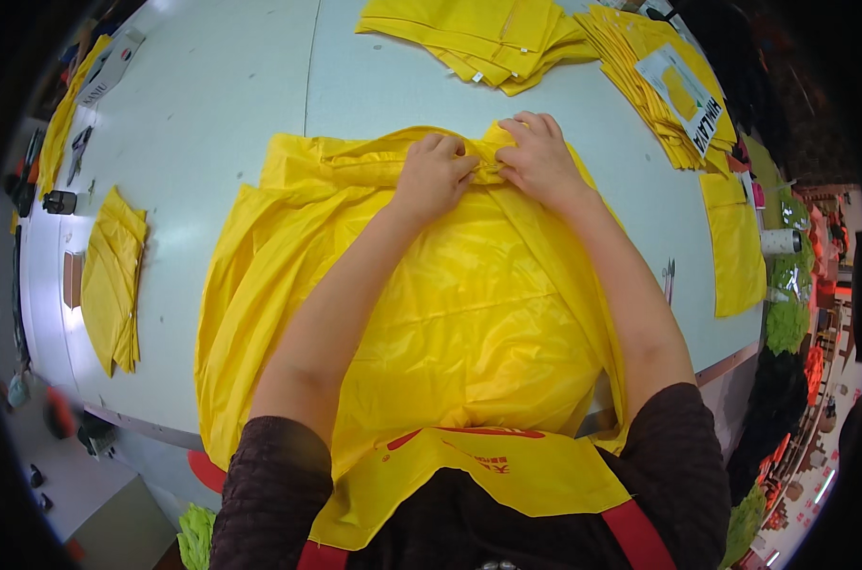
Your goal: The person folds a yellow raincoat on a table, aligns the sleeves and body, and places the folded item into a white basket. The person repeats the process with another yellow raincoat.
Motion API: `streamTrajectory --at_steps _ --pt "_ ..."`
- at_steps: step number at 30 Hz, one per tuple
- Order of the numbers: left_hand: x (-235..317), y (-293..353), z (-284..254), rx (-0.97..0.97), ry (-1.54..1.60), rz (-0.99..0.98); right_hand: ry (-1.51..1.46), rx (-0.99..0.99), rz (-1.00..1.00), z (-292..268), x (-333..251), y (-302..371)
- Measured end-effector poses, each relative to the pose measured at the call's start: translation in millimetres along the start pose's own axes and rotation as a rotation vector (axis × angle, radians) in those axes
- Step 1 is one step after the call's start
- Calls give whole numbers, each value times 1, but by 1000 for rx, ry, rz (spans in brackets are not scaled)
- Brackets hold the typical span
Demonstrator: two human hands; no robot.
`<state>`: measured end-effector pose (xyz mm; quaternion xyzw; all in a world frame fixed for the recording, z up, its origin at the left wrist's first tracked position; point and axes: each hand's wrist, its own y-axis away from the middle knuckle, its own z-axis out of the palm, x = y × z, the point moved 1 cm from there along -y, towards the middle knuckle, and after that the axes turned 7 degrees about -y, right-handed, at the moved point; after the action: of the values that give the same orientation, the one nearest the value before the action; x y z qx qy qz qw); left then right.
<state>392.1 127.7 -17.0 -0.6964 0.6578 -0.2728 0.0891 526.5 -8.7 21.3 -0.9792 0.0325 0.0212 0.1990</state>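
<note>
A large piece of shiny yellow fabric, apparently a garment [478,313], spreads over the table in front of me and hangs over its near edge. At its gathered far edge my left hand [436,176] pinches a fold, fingers curled in. Close beside it on the right, my right hand [542,161] grips the same edge with bent fingers. The two hands are almost touching, and the fingertips partly hide what lies between them. Loose folds fall along both sides of the garment beneath my forearms.
Stacks of yellow fabric pieces [488,38] lie at the far side, with a printed sheet [680,90] on the right-hand stack. Another yellow pile [114,280] is at left, near scissors [78,152]. A thread cone [781,241] and a thin pointed tool [670,282] are at right.
</note>
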Motion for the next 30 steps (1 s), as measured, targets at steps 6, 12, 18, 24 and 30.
streamTrajectory --at_steps 6,12,18,24,30 --pt "-10 2 9 5 91 29 -290 64 26 3 10 10" --pt "-16 0 7 -41 97 35 -454 295 109 14 8 20" --pt "-5 -1 4 38 262 -124 -754 326 276 24 8 30" --pt "-4 -1 10 -7 233 -182 -772 130 466 18 1 27" --pt "0 2 11 17 143 -125 -445 117 159 16 -1 16"
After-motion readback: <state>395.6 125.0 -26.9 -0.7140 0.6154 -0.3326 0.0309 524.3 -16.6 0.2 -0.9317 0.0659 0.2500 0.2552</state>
